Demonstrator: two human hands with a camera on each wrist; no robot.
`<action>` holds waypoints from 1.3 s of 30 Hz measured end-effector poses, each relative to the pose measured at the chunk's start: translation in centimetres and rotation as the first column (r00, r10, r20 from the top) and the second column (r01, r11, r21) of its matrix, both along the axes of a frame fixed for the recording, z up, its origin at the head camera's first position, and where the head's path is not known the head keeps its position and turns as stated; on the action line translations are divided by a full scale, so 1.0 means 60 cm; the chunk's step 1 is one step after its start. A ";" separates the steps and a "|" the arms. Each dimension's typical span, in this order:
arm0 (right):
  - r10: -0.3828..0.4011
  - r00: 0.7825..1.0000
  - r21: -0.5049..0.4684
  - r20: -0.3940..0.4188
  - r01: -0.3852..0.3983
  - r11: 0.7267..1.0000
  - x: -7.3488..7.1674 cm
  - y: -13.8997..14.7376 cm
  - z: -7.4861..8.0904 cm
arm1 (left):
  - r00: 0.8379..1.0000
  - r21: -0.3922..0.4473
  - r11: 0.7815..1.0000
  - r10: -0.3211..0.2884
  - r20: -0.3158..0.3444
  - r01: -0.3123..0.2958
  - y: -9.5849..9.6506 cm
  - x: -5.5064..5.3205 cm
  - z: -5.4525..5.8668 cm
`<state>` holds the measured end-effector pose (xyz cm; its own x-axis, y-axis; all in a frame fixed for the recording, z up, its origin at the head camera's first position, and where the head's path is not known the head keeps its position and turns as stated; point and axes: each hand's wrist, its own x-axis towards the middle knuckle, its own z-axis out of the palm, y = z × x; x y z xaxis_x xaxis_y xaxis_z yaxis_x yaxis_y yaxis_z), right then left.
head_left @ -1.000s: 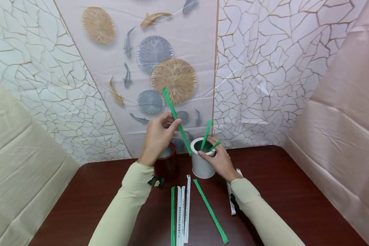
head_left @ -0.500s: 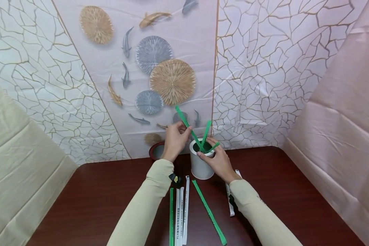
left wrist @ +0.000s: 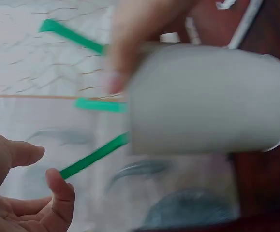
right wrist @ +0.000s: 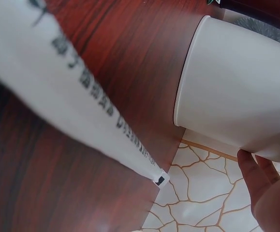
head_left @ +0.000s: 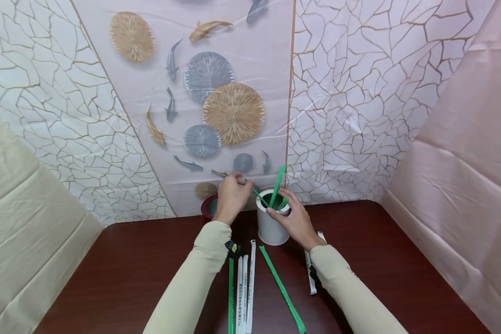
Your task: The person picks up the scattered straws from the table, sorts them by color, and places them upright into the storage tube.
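found leftmost green straw (head_left: 260, 198) leaning in white can (head_left: 272, 228), below head-frame centre, with left hand (head_left: 233, 199) at its upper end, thumb and fingers apart, right hand (head_left: 294, 219) clamped round can, and judged straw light, bendable, best pinched mid-length.

Place: draped booth (head_left: 37, 241) | fish-print backdrop (head_left: 150, 74) | beige side cloths (head_left: 455, 185) | table (head_left: 121, 278)

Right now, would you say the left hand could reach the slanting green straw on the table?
Probably yes: nothing covers the green straw, and the way from the left hand looks free.
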<state>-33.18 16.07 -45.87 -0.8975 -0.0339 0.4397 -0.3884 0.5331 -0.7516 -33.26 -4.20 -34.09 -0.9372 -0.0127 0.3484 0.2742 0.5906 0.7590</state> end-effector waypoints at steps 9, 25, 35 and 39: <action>-0.002 1.000 0.014 -0.013 0.002 1.000 0.000 -0.003 0.004 | 0.977 0.040 0.976 -0.215 0.002 0.215 -0.074 0.081 0.062; -0.001 1.000 0.010 0.013 0.001 1.000 0.000 0.000 0.000 | 0.833 0.011 0.962 -0.243 0.498 0.274 -0.168 0.199 -0.135; -0.012 1.000 0.007 -0.003 0.012 1.000 0.000 0.003 -0.003 | 0.888 -0.186 0.961 -0.103 0.449 0.205 -0.131 0.222 -0.201; -0.002 1.000 0.014 0.005 0.002 1.000 -0.002 0.000 -0.001 | 0.922 -0.277 0.946 -0.050 0.385 0.167 -0.124 0.228 -0.207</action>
<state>-33.28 16.10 -45.94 -0.8996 -0.0380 0.4351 -0.3838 0.5444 -0.7459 -19.58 -11.66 -46.52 -0.9879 0.1464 -0.0502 0.0858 0.7879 0.6098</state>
